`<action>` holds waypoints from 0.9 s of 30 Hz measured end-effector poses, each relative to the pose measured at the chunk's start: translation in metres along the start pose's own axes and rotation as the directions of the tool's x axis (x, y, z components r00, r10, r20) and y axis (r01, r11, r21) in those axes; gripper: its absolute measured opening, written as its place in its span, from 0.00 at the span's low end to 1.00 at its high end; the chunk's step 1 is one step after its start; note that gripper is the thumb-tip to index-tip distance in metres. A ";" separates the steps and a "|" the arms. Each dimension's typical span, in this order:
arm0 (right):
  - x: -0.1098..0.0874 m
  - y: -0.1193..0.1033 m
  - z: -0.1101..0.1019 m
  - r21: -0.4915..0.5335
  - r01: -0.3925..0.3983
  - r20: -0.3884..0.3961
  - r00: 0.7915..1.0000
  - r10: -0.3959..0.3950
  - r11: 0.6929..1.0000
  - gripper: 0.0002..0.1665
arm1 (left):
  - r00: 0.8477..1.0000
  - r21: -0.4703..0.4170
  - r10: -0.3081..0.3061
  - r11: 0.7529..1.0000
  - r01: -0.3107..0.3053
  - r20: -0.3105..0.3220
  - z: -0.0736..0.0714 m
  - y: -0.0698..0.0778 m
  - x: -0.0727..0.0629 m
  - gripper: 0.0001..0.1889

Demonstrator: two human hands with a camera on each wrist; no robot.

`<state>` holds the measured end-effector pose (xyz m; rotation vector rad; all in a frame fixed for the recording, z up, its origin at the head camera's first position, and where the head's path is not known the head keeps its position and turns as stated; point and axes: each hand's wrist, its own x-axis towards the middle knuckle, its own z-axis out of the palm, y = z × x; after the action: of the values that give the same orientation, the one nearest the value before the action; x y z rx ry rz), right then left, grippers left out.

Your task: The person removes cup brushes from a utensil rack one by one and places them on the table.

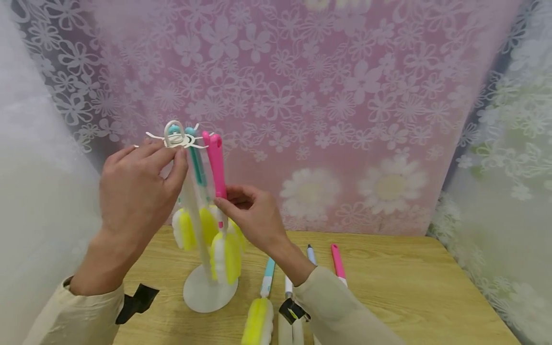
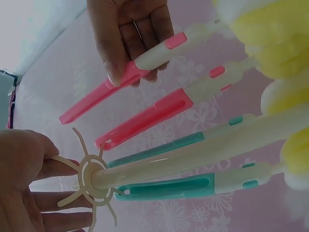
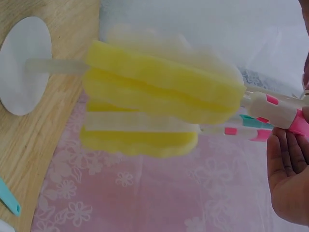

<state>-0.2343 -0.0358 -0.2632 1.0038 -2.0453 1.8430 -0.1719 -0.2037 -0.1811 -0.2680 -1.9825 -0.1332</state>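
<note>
A white stand (image 1: 210, 294) with a round base, a pole and a ring of hooks (image 2: 98, 180) rises from the table. Around its top hook ring, the fingers of my left hand (image 1: 135, 187) hold on. My right hand (image 1: 260, 215) grips a sponge brush with a pink handle (image 1: 218, 165) and a yellow-and-white head (image 1: 226, 258), its handle end just clear of the hooks. Another pink-handled brush (image 2: 149, 121) hangs from a hook beside it. Two teal-handled brushes (image 2: 166, 188) also hang close to the pole.
On the wooden table (image 1: 388, 282) lie more brushes: a teal-handled one with a yellow sponge (image 1: 258, 321), one with a pale blue handle end (image 1: 311, 254) and a pink-handled one (image 1: 338, 261). A flowered curtain (image 1: 345, 120) hangs behind.
</note>
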 end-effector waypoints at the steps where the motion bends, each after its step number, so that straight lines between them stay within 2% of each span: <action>1: -0.001 -0.001 -0.003 -0.001 0.004 -0.005 1.000 -0.004 1.000 0.16 | 1.000 -0.003 -0.001 1.000 0.001 -0.002 0.000 0.000 -0.001 0.15; 8: -0.011 -0.010 -0.037 -0.024 0.042 -0.056 0.998 -0.043 0.999 0.14 | 0.998 -0.028 -0.054 0.998 0.053 -0.012 0.002 0.002 -0.003 0.16; 11: -0.016 -0.009 -0.061 -0.045 0.055 -0.095 0.994 -0.059 0.997 0.12 | 0.998 -0.036 -0.061 0.997 0.061 -0.012 0.004 0.003 -0.004 0.16; 14: -0.022 -0.005 -0.092 -0.092 0.034 -0.155 0.987 -0.048 0.995 0.12 | 0.998 -0.046 -0.060 0.997 0.059 -0.033 0.006 0.004 -0.005 0.16; 19: -0.036 0.007 -0.147 -0.226 -0.070 -0.282 0.959 0.003 0.972 0.16 | 0.995 -0.056 -0.062 0.997 0.058 -0.075 0.007 0.004 -0.005 0.17; 23: -0.054 0.021 -0.191 -0.348 -0.191 -0.351 0.934 0.061 0.918 0.21 | 0.994 -0.060 -0.064 0.996 0.059 -0.087 0.008 0.004 -0.004 0.18; 27: -0.075 0.038 -0.229 -0.372 -0.330 -0.388 0.904 0.177 0.868 0.25 | 0.995 -0.052 -0.052 0.998 0.047 -0.089 0.007 0.004 -0.004 0.18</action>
<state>-0.2656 0.2041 -0.2912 0.2767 -2.2902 1.4306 -0.1753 -0.1987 -0.1879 -0.2408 -1.8989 -0.2232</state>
